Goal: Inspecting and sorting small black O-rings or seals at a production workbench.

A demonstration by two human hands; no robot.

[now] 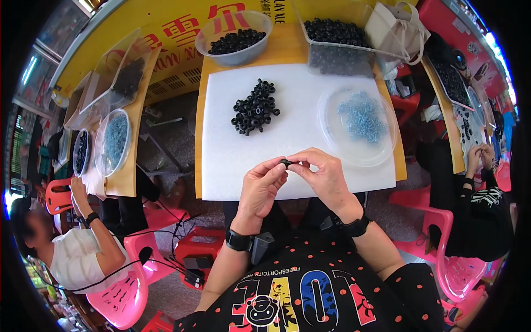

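Over the near edge of a white foam sheet [298, 116], my left hand [258, 191] and my right hand [327, 178] meet fingertip to fingertip. Both are closed in a pinch on one small black ring-like piece [286, 162], mostly covered by the fingers. Beyond my left hand lies a loose pile of small black hollow pieces [254, 108], several showing round openings. To the right of it, a clear round lid-like tray [326, 130] carries a heap of tiny pale-blue translucent pieces [363, 117].
At the table's back stand a clear bowl [260, 52] and a clear rectangular bin [340, 61], both with black pieces. A cream bag [395, 33] sits beside the bin. People work at neighbouring tables on both sides, on pink chairs [119, 301]. A red stool [199, 246] with cables is at lower left.
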